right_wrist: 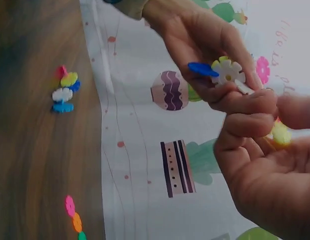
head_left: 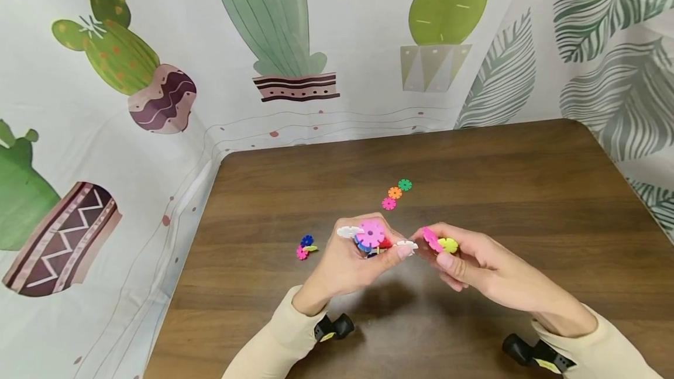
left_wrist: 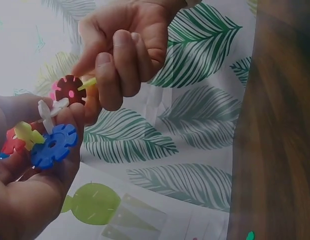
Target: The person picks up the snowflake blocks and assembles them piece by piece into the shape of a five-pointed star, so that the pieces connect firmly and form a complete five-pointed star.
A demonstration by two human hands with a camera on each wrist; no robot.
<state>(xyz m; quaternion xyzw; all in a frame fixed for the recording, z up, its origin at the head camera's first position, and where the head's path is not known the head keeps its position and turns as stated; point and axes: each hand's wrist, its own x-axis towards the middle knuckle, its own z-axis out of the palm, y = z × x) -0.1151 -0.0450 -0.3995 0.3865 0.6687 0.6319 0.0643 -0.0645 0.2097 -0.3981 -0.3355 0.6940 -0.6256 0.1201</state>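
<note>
In the head view my left hand grips a cluster of joined, notched plastic discs. A pink disc faces up on it, and a white disc sticks out by the thumb tip. Blue, red and yellow discs of the cluster show in the left wrist view, partly covered by the palm and fingers. Just to the right, my right hand pinches a pink disc joined to a yellow disc. Its fingertips are close to the white disc, above the table.
On the brown table, a pink, an orange and a green disc lie in a slanting row beyond the hands. Left of them rests a small joined group of discs. A cactus-print cloth hangs along the table's far edge.
</note>
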